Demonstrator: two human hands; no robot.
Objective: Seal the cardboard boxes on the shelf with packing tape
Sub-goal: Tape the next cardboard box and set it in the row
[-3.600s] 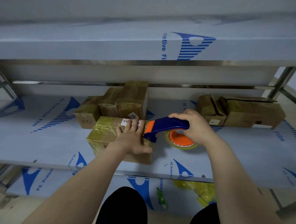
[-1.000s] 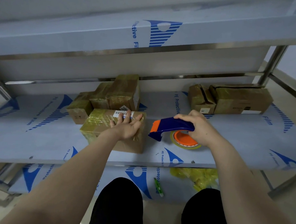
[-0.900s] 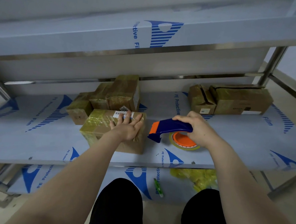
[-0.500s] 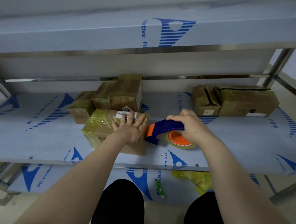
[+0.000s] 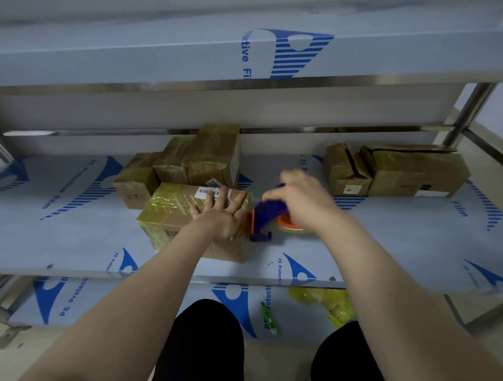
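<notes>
Head view: box in work (image 5: 181, 215) sits on the middle shelf (image 5: 64, 237), towards the near edge, left of centre.
Box axis: long side runs left-right, and its right end faces the tool.
Left hand (image 5: 220, 218): flat on the right part of the box top, fingers spread and straight, pressing not gripping.
Right hand (image 5: 299, 202): curled round the handle of the blue tape dispenser (image 5: 264, 217); blurred.
Dispenser: nose down at the box's right end. Touching or just beside, I can't tell.
Nearer hand: right does the taping, left only steadies.
Key relation: I judge a pull along the long axis goes leftward, with my left palm in its path.
Others: taped boxes (image 5: 211, 155) just behind.
</notes>
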